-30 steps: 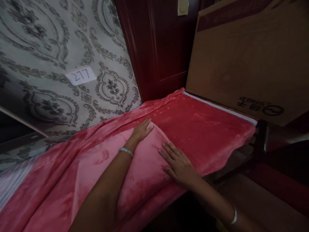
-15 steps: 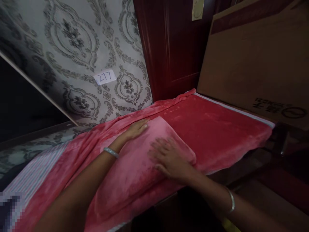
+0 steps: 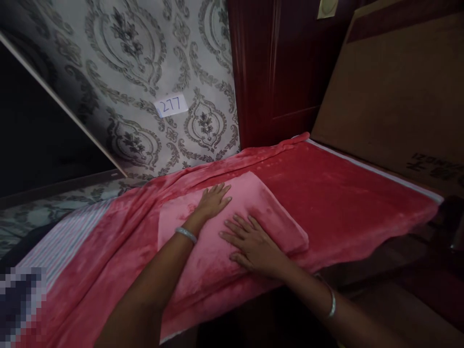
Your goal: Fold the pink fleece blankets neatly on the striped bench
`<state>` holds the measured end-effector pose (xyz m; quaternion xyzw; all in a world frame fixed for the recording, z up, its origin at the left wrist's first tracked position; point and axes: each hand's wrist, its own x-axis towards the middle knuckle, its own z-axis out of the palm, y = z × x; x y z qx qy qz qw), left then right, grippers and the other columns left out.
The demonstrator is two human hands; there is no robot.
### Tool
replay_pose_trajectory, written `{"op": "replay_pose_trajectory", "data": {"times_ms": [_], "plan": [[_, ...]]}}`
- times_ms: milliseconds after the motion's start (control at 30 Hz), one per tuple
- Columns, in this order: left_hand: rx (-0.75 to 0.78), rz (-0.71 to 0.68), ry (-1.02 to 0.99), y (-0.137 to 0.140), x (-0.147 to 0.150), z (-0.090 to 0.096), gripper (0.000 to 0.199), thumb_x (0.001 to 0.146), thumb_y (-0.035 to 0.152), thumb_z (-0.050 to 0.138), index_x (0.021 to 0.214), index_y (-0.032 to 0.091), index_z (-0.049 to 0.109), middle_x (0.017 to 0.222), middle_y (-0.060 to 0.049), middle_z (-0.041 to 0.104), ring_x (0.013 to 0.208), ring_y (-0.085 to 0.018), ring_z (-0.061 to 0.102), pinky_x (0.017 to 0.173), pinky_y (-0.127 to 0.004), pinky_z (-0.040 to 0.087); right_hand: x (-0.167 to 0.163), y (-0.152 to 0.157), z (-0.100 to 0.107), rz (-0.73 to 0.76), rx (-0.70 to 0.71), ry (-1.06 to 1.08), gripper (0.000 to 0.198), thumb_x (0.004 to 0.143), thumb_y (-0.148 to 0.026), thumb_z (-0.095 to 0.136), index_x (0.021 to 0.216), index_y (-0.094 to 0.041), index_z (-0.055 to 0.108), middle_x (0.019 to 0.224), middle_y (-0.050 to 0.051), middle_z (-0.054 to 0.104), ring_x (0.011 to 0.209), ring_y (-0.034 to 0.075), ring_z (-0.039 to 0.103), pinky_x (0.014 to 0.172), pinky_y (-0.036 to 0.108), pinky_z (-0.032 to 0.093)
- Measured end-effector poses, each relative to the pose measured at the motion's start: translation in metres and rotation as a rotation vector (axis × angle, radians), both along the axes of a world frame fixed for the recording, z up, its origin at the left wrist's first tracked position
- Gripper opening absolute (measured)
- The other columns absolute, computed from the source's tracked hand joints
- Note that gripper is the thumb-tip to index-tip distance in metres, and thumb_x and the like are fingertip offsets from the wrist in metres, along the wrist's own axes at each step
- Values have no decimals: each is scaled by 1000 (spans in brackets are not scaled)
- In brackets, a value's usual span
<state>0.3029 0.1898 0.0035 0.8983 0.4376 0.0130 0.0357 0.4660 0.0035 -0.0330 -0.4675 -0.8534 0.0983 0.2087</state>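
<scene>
A folded pink fleece cloth [image 3: 250, 191] lies in a flat, roughly square bundle on a red plush blanket [image 3: 326, 188]. My left hand [image 3: 214, 199] rests on the bundle's far part, palm down, fingers apart. Nearer the front edge, my right hand [image 3: 253, 244] lies flat on the same bundle with its fingers spread. Both palms touch the fabric and neither hand grips anything. The blanket spreads beneath the bundle, rumpled along the wall side, its front edge hanging down.
A large cardboard box [image 3: 402, 92] stands at the right, behind the blanket's end. Patterned wallpaper [image 3: 145, 58] with a paper label [image 3: 171, 105] reading 277 and a dark red door [image 3: 275, 63] are behind. A black screen-like panel [image 3: 43, 125] leans in from the left.
My left hand has shifted nearer to the middle of the bundle and its fingers have spread. My right hand's fingers are more spread. The view has turned slightly.
</scene>
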Motion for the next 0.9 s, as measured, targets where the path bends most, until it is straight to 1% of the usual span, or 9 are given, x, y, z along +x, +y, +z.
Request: {"op": "replay_pose_trajectory", "data": {"times_ms": [200, 300, 367, 467, 600, 667, 733, 833, 900], "plan": [[-4, 11, 8, -11, 6, 15, 63, 103, 53, 33, 161, 29, 29, 170, -9, 23, 156, -30, 23, 125, -58, 17, -1, 1, 10, 2, -11, -54, 56, 104, -53, 48, 157, -34, 42, 167, 4, 31, 157, 29, 14, 125, 59, 8], [44, 45, -8, -19, 3, 26, 65, 102, 53, 36, 161, 28, 29, 169, -9, 25, 156, -30, 23, 126, -60, 13, 5, 3, 20, 48, -45, -95, 57, 104, -56, 44, 156, -32, 44, 166, 6, 31, 156, 31, 19, 123, 62, 15], [78, 102, -16, -25, -9, 31, 65, 102, 51, 35, 161, 24, 30, 168, -11, 28, 156, -30, 23, 126, -60, 12, 10, 9, 31, 56, -67, -101, 55, 106, -55, 39, 155, -30, 46, 163, 8, 37, 153, 31, 27, 121, 61, 22], [76, 225, -7, -34, -39, 39, 65, 102, 52, 31, 159, 20, 33, 167, -13, 30, 156, -31, 25, 125, -61, 14, 19, 31, 52, -42, -33, -86, 55, 107, -51, 34, 156, -27, 45, 159, 11, 45, 149, 30, 36, 121, 57, 25], [31, 423, 9, -43, -81, 42, 65, 102, 56, 28, 157, 22, 36, 166, -13, 32, 156, -33, 24, 123, -64, 20, 30, 79, 68, -233, 23, -152, 60, 106, -52, 34, 159, -25, 39, 163, 11, 38, 151, 33, 30, 121, 59, 23], [27, 518, 9, -47, -92, 35, 64, 102, 55, 27, 156, 23, 40, 165, -13, 35, 155, -32, 26, 122, -64, 23, 36, 99, 62, -354, 25, -201, 61, 106, -51, 34, 160, -24, 38, 164, 12, 35, 152, 35, 27, 121, 62, 21], [69, 583, 0, -52, -96, 22, 62, 103, 51, 24, 155, 21, 42, 164, -14, 37, 154, -32, 30, 121, -62, 27, 42, 111, 47, -451, 11, -235, 59, 106, -50, 35, 159, -25, 39, 165, 12, 34, 152, 36, 26, 120, 64, 22], [165, 598, -25, -58, -97, 2, 62, 104, 48, 21, 155, 19, 41, 164, -15, 38, 152, -32, 32, 119, -63, 31, 51, 115, 21, -496, 1, -237, 57, 106, -50, 32, 157, -28, 42, 165, 11, 33, 152, 35, 26, 115, 66, 29], [191, 583, -38, -60, -97, -5, 63, 104, 48, 21, 155, 18, 41, 164, -15, 37, 152, -33, 32, 118, -64, 33, 55, 115, 11, -493, 15, -219, 58, 106, -52, 29, 157, -28, 42, 166, 10, 31, 153, 35, 25, 114, 65, 32]]}}
